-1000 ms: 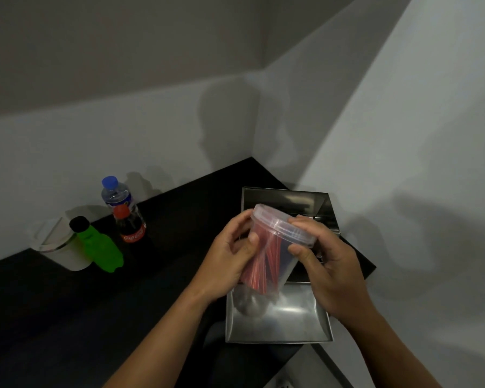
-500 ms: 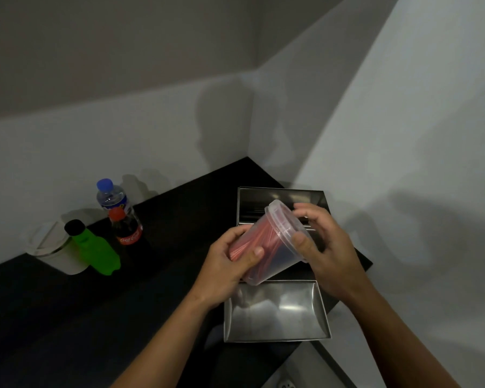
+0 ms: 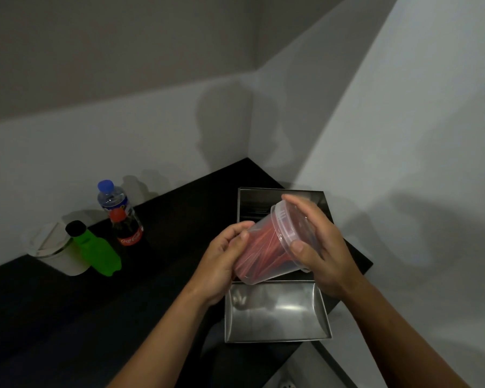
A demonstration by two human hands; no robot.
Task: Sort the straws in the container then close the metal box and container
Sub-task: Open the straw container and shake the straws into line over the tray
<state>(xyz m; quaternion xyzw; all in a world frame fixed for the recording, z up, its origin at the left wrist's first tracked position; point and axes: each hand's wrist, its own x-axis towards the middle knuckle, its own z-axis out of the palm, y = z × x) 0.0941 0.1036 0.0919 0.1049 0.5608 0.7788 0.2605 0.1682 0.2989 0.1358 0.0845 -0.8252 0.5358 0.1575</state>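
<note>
A clear plastic container (image 3: 266,256) full of red straws (image 3: 259,247) is held tilted over the open metal box (image 3: 277,317), its lidded mouth pointing up and to the right. My left hand (image 3: 221,264) grips its lower end. My right hand (image 3: 317,245) wraps the clear lid (image 3: 286,219) and the rim. The box's shiny near half lies below the container; its far half (image 3: 263,200) shows behind my hands.
On the black counter (image 3: 123,303) at the left stand a blue-capped water bottle (image 3: 111,197), a cola bottle (image 3: 126,228), a green bottle (image 3: 95,250) and a white lidded cup (image 3: 53,250). Grey walls close in behind and on the right.
The container has swung from nearly upright to strongly tilted, its lid end turning up and right. Both hands kept hold of it throughout.
</note>
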